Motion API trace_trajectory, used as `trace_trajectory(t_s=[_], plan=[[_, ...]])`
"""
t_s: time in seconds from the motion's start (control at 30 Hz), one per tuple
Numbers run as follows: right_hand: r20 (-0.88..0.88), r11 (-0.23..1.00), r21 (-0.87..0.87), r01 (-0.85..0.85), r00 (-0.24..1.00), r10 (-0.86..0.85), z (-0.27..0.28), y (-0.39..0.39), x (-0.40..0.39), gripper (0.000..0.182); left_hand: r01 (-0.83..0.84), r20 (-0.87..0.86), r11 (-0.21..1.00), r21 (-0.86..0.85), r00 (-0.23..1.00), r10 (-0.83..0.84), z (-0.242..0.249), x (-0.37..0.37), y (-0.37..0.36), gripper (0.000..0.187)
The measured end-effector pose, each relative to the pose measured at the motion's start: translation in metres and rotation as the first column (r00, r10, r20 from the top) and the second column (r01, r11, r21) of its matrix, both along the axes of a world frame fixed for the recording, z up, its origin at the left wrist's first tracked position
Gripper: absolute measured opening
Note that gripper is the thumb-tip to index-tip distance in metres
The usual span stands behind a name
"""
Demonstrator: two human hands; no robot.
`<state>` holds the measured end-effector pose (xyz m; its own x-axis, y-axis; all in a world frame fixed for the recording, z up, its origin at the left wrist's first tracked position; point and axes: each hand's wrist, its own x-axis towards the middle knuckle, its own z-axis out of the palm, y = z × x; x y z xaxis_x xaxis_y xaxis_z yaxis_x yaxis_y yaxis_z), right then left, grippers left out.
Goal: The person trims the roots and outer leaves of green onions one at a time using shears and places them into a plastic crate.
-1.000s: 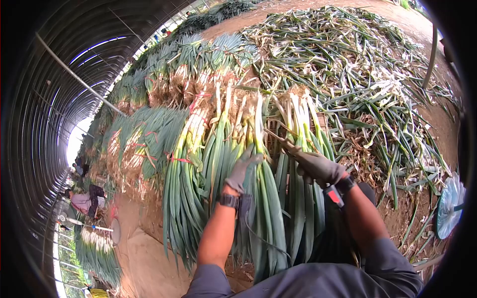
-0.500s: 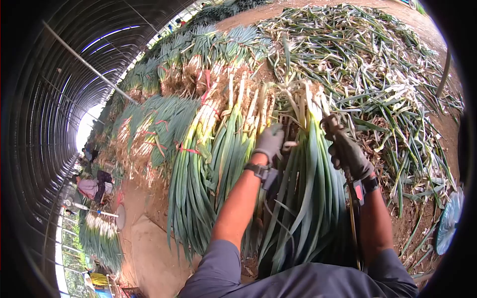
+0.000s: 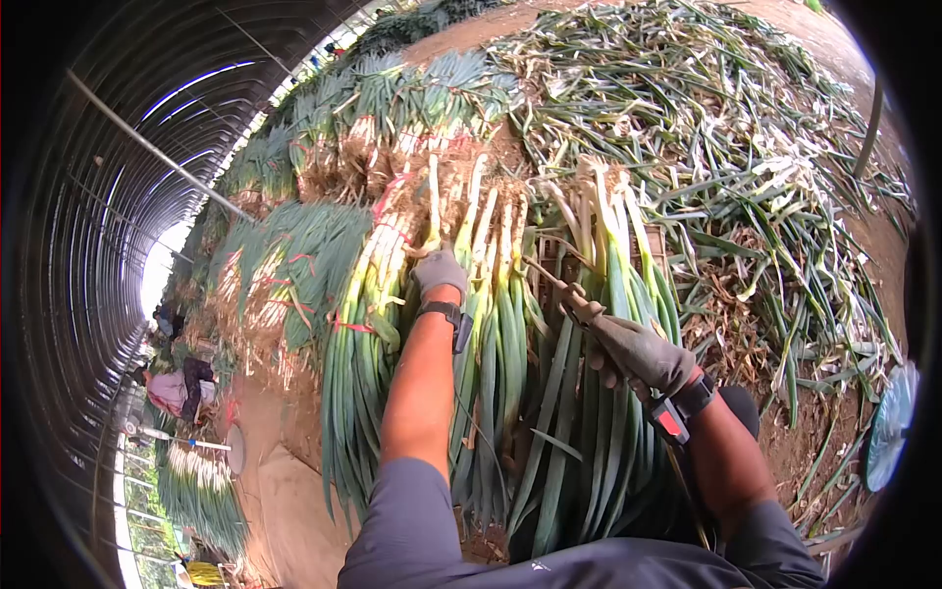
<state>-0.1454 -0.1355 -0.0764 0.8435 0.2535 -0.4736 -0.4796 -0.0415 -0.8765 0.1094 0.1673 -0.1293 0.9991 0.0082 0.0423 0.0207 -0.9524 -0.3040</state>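
My left hand (image 3: 439,273), in a grey glove, is closed round a green onion (image 3: 433,201) at the left part of the row, its pale stalk and roots pointing away from me. My right hand (image 3: 638,348), also gloved, hangs over the green leaves of a cluster of long green onions (image 3: 613,255). Its fingers are curled round a thin, brown, rod-like tool (image 3: 549,275) whose narrow end points up and left. A thin hose or cord (image 3: 690,491) runs below that wrist. Between my hands lie several loose green onions (image 3: 505,255).
Tied green onion bundles (image 3: 378,255) with red bands lie left and behind. A large heap of stripped leaves (image 3: 706,128) spreads at the right and back. A blue plastic object (image 3: 891,427) sits far right. Another person (image 3: 182,388) is at the left, by a stool-like disc (image 3: 235,449).
My left hand has moved left from the middle to a green onion by the tied bundle. My right hand has shifted left and down, and its tool now points up and left.
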Motion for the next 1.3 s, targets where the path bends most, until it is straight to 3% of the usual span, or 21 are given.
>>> trace_trajectory(t_s=[0.03,0.1,0.13,0.17,0.2,0.23,0.33,0.37,0.43,0.53,0.63,0.87,1.0,1.2,1.3], plan=[[0.009,1.000,-0.011,-0.019,1.000,0.019,-0.004,-0.003,0.002,0.059,0.048,-0.047,0.998,0.028,0.998,-0.046,0.003,-0.004,-0.008,0.067],[0.035,0.997,-0.026,-0.070,0.997,0.071,-0.013,-0.004,0.011,0.070,0.144,0.101,0.960,0.239,0.980,-0.172,-0.020,-0.029,-0.040,0.055],[0.049,0.997,-0.026,-0.069,0.996,0.070,-0.018,-0.003,0.012,0.067,0.299,0.076,0.935,0.189,0.945,-0.318,-0.040,-0.038,-0.046,0.044],[0.037,0.996,-0.033,-0.081,0.996,0.082,-0.019,0.000,0.014,0.066,0.257,-0.149,0.966,-0.024,0.955,-0.258,-0.021,-0.058,-0.071,0.040],[0.028,0.996,-0.043,-0.084,0.996,0.086,-0.018,0.001,0.016,0.065,0.146,-0.245,0.986,-0.084,0.956,-0.163,-0.014,-0.071,-0.092,0.039],[0.018,0.995,-0.055,-0.080,0.997,0.081,-0.017,0.000,0.016,0.063,0.279,-0.225,0.954,-0.112,0.928,-0.298,-0.032,-0.070,-0.091,0.042],[0.079,0.999,-0.031,-0.020,0.997,0.023,-0.028,-0.005,0.009,0.061,0.285,-0.072,0.955,-0.079,0.954,-0.290,-0.028,-0.078,-0.083,0.045],[0.081,1.000,-0.012,-0.010,0.997,0.011,-0.033,-0.004,0.007,0.061,0.217,-0.104,0.959,-0.185,0.966,-0.238,-0.031,-0.075,-0.076,0.048],[0.134,0.990,-0.134,-0.043,0.989,0.061,-0.026,-0.003,0.004,0.063,0.120,-0.183,0.939,-0.322,0.965,-0.187,-0.033,-0.073,-0.068,0.058],[0.314,0.911,-0.402,-0.088,0.922,0.227,-0.031,0.004,-0.003,0.068,0.156,-0.135,0.963,-0.218,0.973,-0.188,-0.041,-0.079,-0.071,0.069],[0.317,0.863,-0.497,-0.086,0.908,0.274,-0.042,0.018,-0.002,0.069,0.006,-0.259,0.958,-0.286,0.962,-0.084,-0.042,-0.074,-0.077,0.073],[0.308,0.870,-0.489,-0.063,0.921,0.239,-0.052,0.021,0.003,0.074,0.021,-0.177,0.965,-0.261,0.982,-0.069,-0.033,-0.111,-0.079,0.084],[0.239,0.887,-0.454,-0.088,0.947,0.216,-0.043,0.033,0.012,0.076,-0.042,-0.233,0.956,-0.291,0.972,-0.028,-0.026,-0.126,-0.080,0.087],[0.329,0.859,-0.512,-0.013,0.921,0.210,-0.047,0.056,0.039,0.081,-0.051,-0.179,0.871,-0.489,0.983,-0.043,-0.034,-0.132,-0.057,0.080],[0.263,0.851,-0.524,-0.031,0.945,0.196,-0.051,0.066,0.063,0.083,-0.051,-0.176,0.810,-0.584,0.982,-0.065,-0.043,-0.134,-0.043,0.078]])
